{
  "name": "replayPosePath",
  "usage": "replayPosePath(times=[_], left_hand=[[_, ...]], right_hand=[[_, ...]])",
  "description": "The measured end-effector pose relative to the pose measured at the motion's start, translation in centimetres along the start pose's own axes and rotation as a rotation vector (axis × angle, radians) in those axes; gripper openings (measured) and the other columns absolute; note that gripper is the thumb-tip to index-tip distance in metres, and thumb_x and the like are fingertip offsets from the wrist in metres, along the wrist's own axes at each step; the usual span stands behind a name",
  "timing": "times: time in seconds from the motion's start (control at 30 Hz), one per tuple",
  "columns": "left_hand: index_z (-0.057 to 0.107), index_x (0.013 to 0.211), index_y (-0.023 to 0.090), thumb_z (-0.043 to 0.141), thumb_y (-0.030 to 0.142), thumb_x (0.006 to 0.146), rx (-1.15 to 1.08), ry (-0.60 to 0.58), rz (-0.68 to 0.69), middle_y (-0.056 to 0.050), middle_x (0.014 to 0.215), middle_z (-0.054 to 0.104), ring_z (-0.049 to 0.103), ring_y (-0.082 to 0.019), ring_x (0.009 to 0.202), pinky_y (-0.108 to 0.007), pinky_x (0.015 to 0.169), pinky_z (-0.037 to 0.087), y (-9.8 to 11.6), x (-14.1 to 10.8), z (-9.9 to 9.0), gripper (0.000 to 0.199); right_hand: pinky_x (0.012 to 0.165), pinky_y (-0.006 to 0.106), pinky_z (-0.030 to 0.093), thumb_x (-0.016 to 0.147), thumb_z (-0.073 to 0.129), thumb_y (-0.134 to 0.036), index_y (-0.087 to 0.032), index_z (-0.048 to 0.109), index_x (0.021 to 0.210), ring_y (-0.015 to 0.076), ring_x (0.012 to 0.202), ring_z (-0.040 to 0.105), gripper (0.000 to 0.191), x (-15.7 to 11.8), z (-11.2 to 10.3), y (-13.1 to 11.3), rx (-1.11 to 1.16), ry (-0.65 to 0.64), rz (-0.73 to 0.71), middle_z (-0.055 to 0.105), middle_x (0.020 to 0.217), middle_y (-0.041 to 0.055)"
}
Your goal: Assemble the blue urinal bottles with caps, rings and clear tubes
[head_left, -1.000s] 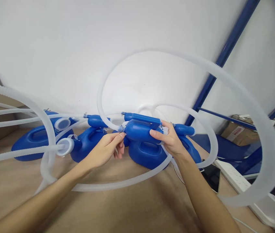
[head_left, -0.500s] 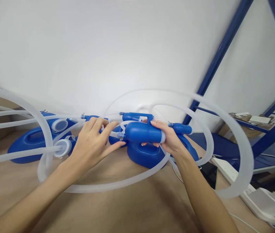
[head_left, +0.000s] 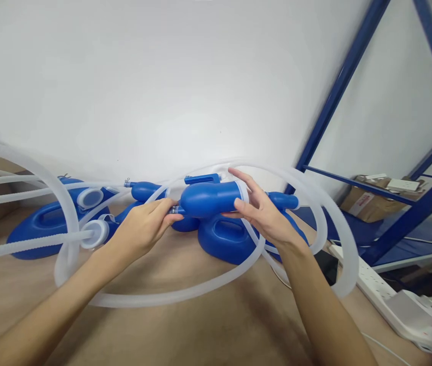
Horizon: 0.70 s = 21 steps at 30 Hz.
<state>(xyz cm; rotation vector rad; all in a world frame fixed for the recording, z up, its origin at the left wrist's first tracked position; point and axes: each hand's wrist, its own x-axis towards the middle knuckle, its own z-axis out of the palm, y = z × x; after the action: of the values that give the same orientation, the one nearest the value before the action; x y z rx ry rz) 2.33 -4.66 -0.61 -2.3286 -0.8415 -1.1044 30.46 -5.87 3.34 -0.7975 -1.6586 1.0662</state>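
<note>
A blue plastic urinal head [head_left: 214,199] with a pale rim lies level in front of me, above the table. My right hand [head_left: 259,211] holds its rimmed right end, with the thumb on the near side and the index finger stretched up over the rim. At the narrow left end, my left hand [head_left: 149,221] pinches the neck with thumb and fingertips by a small metal clip; what lies under the fingers is partly hidden. Behind the head shows a blue handle [head_left: 202,179]. Below it sits a blue jug [head_left: 221,241] with a grip opening.
Translucent hoses [head_left: 185,296] loop across the table [head_left: 185,335] and to both sides. Another blue jug [head_left: 35,231] and round caps [head_left: 96,234] lie at left. At right are a white power strip [head_left: 376,287], a dark phone-like slab [head_left: 328,267] and a blue metal rack [head_left: 334,101].
My left hand has gone from spread fingers to a pinch on the urinal head's neck. The head has shifted slightly left, and my right index finger has lifted and stretched out.
</note>
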Motion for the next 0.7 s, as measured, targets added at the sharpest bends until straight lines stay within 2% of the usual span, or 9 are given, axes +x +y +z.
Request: replayPosePath(times=[0.07,0.17,0.27,0.37,0.47,0.57,0.63,0.7], left_hand=[[0.065,0.106,0.014,0.038,0.044,0.112,-0.025,-0.001,-0.007,-0.005,0.082,0.076,0.070,-0.018,0.065,-0.028,0.057,0.049,0.3,0.1,-0.2,0.041],[0.064,0.112,0.012,0.045,0.043,0.110,0.000,0.015,0.041,-0.007,0.088,0.077,0.071,-0.019,0.068,-0.029,0.061,0.050,0.6,0.3,-0.4,0.036],[0.066,0.105,0.013,0.044,0.037,0.110,0.061,0.020,0.102,-0.008,0.086,0.076,0.070,-0.020,0.070,-0.029,0.060,0.048,0.5,0.3,-0.4,0.033],[0.067,0.098,0.016,0.044,0.040,0.110,0.135,0.029,0.123,-0.008,0.085,0.076,0.070,-0.021,0.070,-0.030,0.057,0.045,0.1,-0.1,-0.2,0.035],[0.065,0.088,0.019,0.042,0.047,0.109,0.191,0.035,0.122,-0.007,0.078,0.074,0.066,-0.021,0.064,-0.031,0.054,0.040,-0.2,-0.4,-0.2,0.042],[0.061,0.078,0.021,0.041,0.054,0.107,0.129,0.005,-0.008,-0.005,0.068,0.068,0.061,-0.020,0.058,-0.032,0.051,0.035,0.1,-0.1,-0.8,0.048],[0.055,0.075,0.022,0.041,0.055,0.105,-0.007,-0.016,-0.189,-0.002,0.061,0.061,0.056,-0.018,0.053,-0.032,0.050,0.034,0.6,0.4,-1.7,0.047],[0.048,0.073,0.024,0.034,0.055,0.106,-0.170,-0.027,-0.375,0.001,0.056,0.052,0.049,-0.016,0.049,-0.032,0.049,0.036,1.3,0.9,-2.9,0.048]], right_hand=[[0.088,0.043,0.067,0.084,0.081,-0.053,-0.036,0.050,0.153,0.0321,0.127,0.062,0.077,-0.2,0.0,-0.4,-0.062,0.068,-0.024,0.041,0.164,0.0055],[0.085,0.043,0.066,0.081,0.084,-0.050,-0.034,0.053,0.150,0.0312,0.119,0.066,0.078,-0.2,-0.3,-0.5,-0.070,0.090,-0.032,0.050,0.157,0.0075],[0.086,0.040,0.063,0.073,0.090,-0.047,-0.031,0.059,0.142,0.0302,0.117,0.065,0.078,0.1,-0.8,0.1,-0.077,0.063,-0.035,0.059,0.143,0.0086],[0.083,0.038,0.061,0.066,0.092,-0.047,-0.026,0.069,0.124,0.0285,0.112,0.064,0.066,0.3,-1.0,0.6,-0.078,0.038,-0.045,0.064,0.130,0.0080],[0.085,0.037,0.060,0.067,0.092,-0.046,-0.025,0.069,0.118,0.0281,0.114,0.064,0.059,0.4,-1.2,0.7,-0.113,-0.002,-0.037,0.064,0.131,0.0072],[0.091,0.041,0.061,0.078,0.084,-0.056,-0.028,0.061,0.137,0.0306,0.124,0.063,0.069,0.3,-1.9,0.6,-0.144,-0.098,-0.002,0.058,0.145,0.0095],[0.098,0.047,0.059,0.085,0.073,-0.066,-0.029,0.046,0.154,0.0329,0.131,0.061,0.082,0.2,-2.8,0.7,-0.209,-0.174,0.074,0.053,0.154,0.0126],[0.112,0.053,0.050,0.087,0.069,-0.069,-0.027,0.037,0.162,0.0354,0.141,0.054,0.091,0.2,-3.8,0.9,-0.392,-0.239,0.164,0.049,0.159,0.0150]])
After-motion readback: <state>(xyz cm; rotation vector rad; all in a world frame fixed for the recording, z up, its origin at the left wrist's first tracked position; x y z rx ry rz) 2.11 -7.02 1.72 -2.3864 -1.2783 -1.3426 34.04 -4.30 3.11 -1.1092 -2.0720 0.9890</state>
